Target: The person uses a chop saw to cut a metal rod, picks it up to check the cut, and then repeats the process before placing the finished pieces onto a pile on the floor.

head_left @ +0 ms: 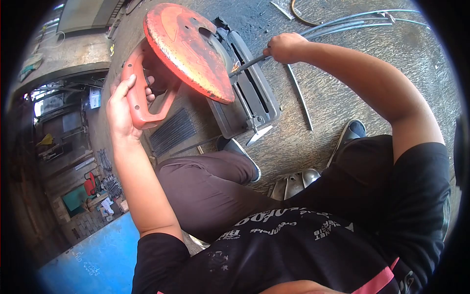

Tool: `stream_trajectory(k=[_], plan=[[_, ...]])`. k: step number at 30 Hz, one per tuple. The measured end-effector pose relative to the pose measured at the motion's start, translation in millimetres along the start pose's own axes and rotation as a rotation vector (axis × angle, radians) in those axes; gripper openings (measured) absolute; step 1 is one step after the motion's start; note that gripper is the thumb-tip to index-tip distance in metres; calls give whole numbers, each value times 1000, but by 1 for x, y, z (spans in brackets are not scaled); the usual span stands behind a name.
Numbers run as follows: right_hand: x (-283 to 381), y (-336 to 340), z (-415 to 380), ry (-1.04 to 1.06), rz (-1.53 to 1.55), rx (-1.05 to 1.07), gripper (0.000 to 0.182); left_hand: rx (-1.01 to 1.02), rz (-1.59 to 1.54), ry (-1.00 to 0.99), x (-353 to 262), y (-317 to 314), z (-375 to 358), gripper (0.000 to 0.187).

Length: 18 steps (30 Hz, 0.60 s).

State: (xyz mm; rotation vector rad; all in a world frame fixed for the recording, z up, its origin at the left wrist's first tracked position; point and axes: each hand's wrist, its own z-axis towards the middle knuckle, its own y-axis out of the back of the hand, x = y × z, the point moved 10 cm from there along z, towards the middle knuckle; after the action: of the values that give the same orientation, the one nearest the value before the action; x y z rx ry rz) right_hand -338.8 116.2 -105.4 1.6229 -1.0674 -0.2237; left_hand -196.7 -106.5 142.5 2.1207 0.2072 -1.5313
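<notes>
My left hand is wrapped round the orange D-shaped handle of a chop saw. Its worn orange blade guard tilts over the grey base. My right hand grips a dark metal rod, whose far end reaches the blade under the guard. A few orange sparks show where rod and blade meet. The guard hides most of the blade.
Several dark cut bars lie left of the saw base. A thin strip and long grey rods lie on the floor to the right. My shoes flank the saw's near side. A blue panel stands at lower left.
</notes>
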Motion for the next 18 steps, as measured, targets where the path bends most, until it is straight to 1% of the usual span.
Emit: stream_trajectory(k=[18], plan=[[6, 14, -20, -34, 21, 2, 42, -33, -1, -4, -2, 0, -2, 40]])
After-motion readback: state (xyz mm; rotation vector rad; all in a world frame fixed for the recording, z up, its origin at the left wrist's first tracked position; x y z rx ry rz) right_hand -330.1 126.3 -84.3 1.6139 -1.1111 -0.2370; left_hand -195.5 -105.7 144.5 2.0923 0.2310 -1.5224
